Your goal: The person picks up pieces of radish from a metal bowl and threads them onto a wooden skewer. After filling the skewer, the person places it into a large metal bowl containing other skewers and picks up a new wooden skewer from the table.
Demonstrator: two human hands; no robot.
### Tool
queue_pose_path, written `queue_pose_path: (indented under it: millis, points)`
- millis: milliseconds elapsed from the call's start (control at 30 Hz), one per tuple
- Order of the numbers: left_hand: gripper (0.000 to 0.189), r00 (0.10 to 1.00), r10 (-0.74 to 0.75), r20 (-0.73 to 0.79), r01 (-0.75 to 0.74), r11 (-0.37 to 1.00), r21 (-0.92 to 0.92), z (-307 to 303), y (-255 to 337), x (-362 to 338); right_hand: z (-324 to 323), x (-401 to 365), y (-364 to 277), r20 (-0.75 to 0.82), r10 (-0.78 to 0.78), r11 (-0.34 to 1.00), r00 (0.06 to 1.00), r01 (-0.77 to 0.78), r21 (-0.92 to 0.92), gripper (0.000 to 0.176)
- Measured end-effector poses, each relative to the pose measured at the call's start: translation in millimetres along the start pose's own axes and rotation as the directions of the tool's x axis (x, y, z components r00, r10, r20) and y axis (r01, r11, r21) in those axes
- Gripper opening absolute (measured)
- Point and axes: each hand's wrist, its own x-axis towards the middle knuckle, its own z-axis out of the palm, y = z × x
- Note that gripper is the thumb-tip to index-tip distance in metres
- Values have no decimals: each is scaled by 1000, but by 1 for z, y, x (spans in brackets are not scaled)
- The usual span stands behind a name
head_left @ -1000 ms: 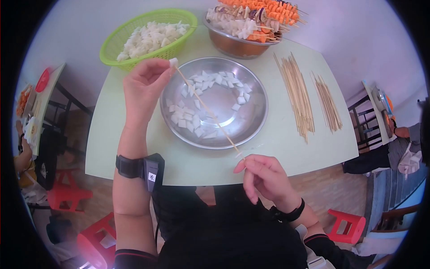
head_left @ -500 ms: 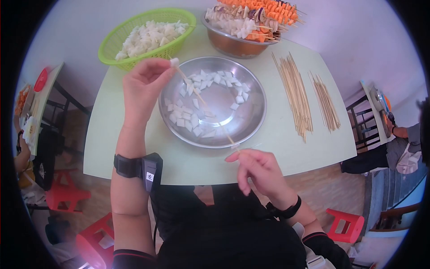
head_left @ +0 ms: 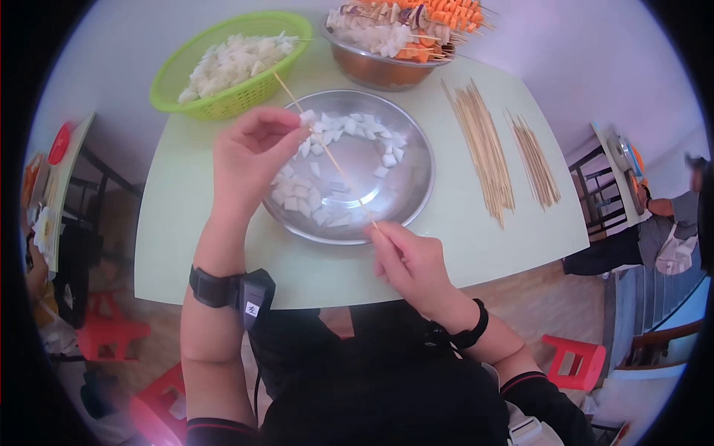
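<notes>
One left hand, one right hand and one wooden skewer between them; one metal basin and one green basket, each with dozens of white pieces, too crowded to count; one metal bowl with many loaded skewers, their number unclear; two bunches of bare skewers; three surfaces; three red stools; two wristbands.

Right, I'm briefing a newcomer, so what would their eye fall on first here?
Probably the loaded skewers heaped on the metal bowl at the back, then the green basket left of it. Nearer, the left hand and right hand hold one stick over the steel basin.
</notes>
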Motion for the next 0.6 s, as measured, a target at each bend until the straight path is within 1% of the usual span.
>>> queue_pose_path:
  millis: [33, 67, 100, 133, 167, 233, 367, 433, 467, 533, 600]
  points:
    - [16, 1000, -11, -14, 11, 1000, 0, 0, 0, 0, -2, 1, -2, 100, 174, 946, 980, -194, 260, 26]
    - [16, 1000, -13, -8, 13, 1000, -3, 1, 0, -1, -4, 3, -4, 238, 307, 790, 922, -386, 477, 27]
    - [16, 998, -29, 48, 29, 1000, 3, 5, 0, -4, -7, 7, -5, 233, 312, 790, 921, -388, 475, 27]
    - [16, 994, -45, 104, 44, 999, 9, 8, 0, -6, -10, 12, -6, 299, 324, 670, 898, -441, 597, 27]
    - [16, 993, -46, 111, 46, 999, 5, 13, 1, -9, -12, 16, -7, 363, 324, 529, 874, -485, 696, 28]
    - [17, 977, 2, 211, -16, 998, 64, 21, 3, -13, -13, 22, -9, 355, 319, 539, 879, -476, 695, 29]
    - [16, 975, 38, 219, -45, 999, 27, 19, 1, -12, -8, 24, -10, 342, 305, 552, 889, -457, 697, 30]
    - [15, 967, 44, 250, -51, 998, 23, 19, 0, -14, -4, 25, -10, 317, 316, 553, 894, -445, 705, 30]
    - [15, 967, 43, 249, -50, 998, 21, 22, 1, -15, -3, 25, -10, 293, 323, 553, 900, -430, 713, 31]
    - [15, 953, 10, 303, -31, 997, 64, 28, 2, -19, -4, 26, -11, 292, 333, 551, 897, -436, 712, 31]
    - [15, 952, 8, 306, -27, 998, 57, 26, 1, -19, -4, 26, -11, 291, 344, 548, 893, -442, 710, 30]
